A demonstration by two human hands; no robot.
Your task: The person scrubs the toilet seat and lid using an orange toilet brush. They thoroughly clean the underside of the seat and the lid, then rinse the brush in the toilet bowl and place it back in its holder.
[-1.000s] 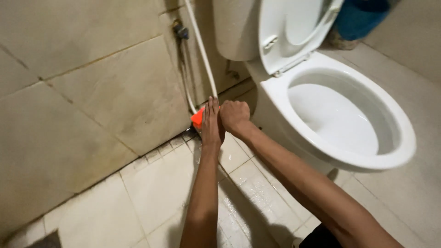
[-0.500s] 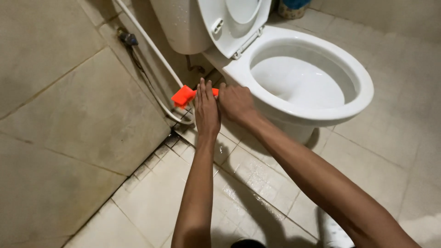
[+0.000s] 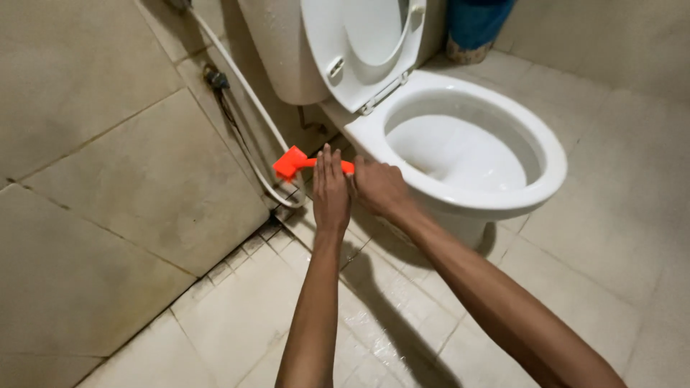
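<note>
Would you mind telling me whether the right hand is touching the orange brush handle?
Touching. The head view shows the right hand closed around the end of the orange brush handle, with no gap.

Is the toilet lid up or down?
Up: the lid and seat ring lean back against the tank, leaving the bowl open.

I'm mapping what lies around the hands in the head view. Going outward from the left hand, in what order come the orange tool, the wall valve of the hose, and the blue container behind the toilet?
1. Orange tool: right at the fingertips of the left hand.
2. Wall valve: up and to the left, on the tiled wall.
3. Blue container: farthest, at top right behind the toilet.
</note>
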